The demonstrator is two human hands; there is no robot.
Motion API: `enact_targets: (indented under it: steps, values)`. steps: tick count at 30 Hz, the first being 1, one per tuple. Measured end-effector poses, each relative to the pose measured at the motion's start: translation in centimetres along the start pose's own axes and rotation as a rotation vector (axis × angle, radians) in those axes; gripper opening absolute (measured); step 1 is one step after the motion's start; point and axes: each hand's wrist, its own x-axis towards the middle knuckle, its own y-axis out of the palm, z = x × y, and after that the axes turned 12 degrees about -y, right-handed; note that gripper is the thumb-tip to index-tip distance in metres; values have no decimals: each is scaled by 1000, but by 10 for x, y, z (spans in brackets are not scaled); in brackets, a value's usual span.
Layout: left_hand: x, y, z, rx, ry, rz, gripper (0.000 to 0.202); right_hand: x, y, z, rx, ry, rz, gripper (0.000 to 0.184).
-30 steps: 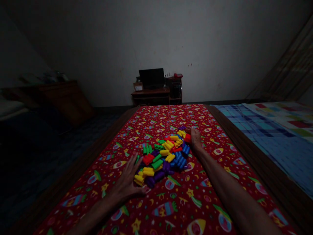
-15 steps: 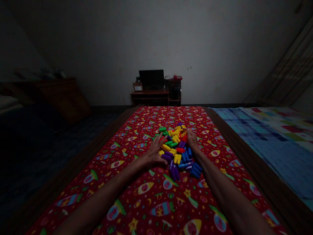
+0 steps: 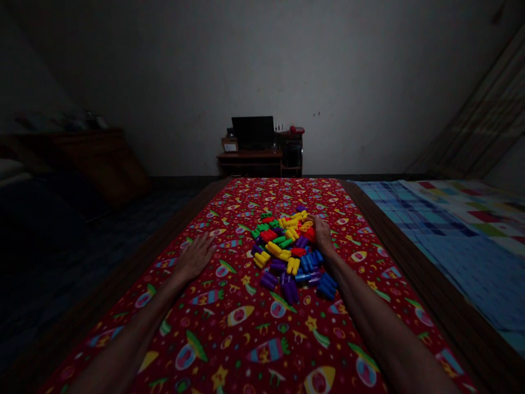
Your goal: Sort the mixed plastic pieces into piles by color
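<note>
The blocks (image 3: 292,266) lie in a loose heap on the red cloth (image 3: 241,339), between the two hands and much nearer the right one. They are small, bright pieces, each looking like short rounded tubes joined side by side, some in twos and some in threes, and a few turn open round ends toward the viewer. The colours fall into rough patches. Green blocks (image 3: 274,224) gather at the far left, with red blocks (image 3: 268,236) just beside them and a little more red at the right edge by the hand. Yellow blocks (image 3: 274,249) run through the middle, from the far end down to the near left, most of them lying on their sides at differing angles. Purple blocks (image 3: 289,287) sit along the near edge, darker than the rest, and blue blocks (image 3: 327,286) fill the near right, one three-tube piece lying at the very edge. Pale streaks of light show on some of the purple and blue. Many pieces touch or overlap, so several are partly hidden. The left hand (image 3: 197,256) is palm down over the cloth, fingers stretched out and slightly parted, well apart from the heap. The right hand (image 3: 322,234) is at the heap's far right side, fingers bent inward against red and yellow pieces; whether it pinches one cannot be told.
</note>
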Motion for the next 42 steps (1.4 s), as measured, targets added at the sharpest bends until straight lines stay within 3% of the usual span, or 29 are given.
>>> enact_targets:
  steps: [3,6,8,12,13,16,19,22,25,27,30,34,38,42]
  values:
    - [-5,-6,1,-24,-57,-36,57,1,1,1,-24,-11,-9,66]
    - [-28,-14,-30,-147,-9,-200,59,3,1,1,-83,-25,-40,65]
    - [-58,-22,-70,-216,217,-241,60,3,1,1,-132,-16,-67,63]
    - [-121,-38,-161,-182,924,-113,55,-5,10,6,-253,26,-118,59]
    - [-130,-41,-180,-172,1045,-100,53,-8,15,9,-260,14,-118,59]
    - [-135,-44,-225,-184,1194,-189,42,-16,27,17,-229,-78,-80,56]
    - [-115,-39,-247,-214,1258,-325,23,-14,29,19,-196,-129,-60,54]
    - [-94,-36,-252,-188,1233,-372,16,0,14,11,-157,-58,-92,54]
    - [-78,-36,-243,-159,1088,-354,15,23,-6,-2,-116,44,-89,55]
    - [-71,-35,-235,-170,992,-344,17,41,-14,-9,-149,32,-25,55]
    - [-68,-36,-225,-192,930,-304,20,70,-11,-12,-291,-50,182,54]
    - [-61,-45,-214,-259,870,-260,31,92,8,-9,-389,-50,467,55]
    - [-27,-49,-193,-421,587,-256,43,81,18,-2,-293,-10,707,62]
    - [14,-26,-164,-663,309,-140,57,60,13,12,-154,-5,848,68]
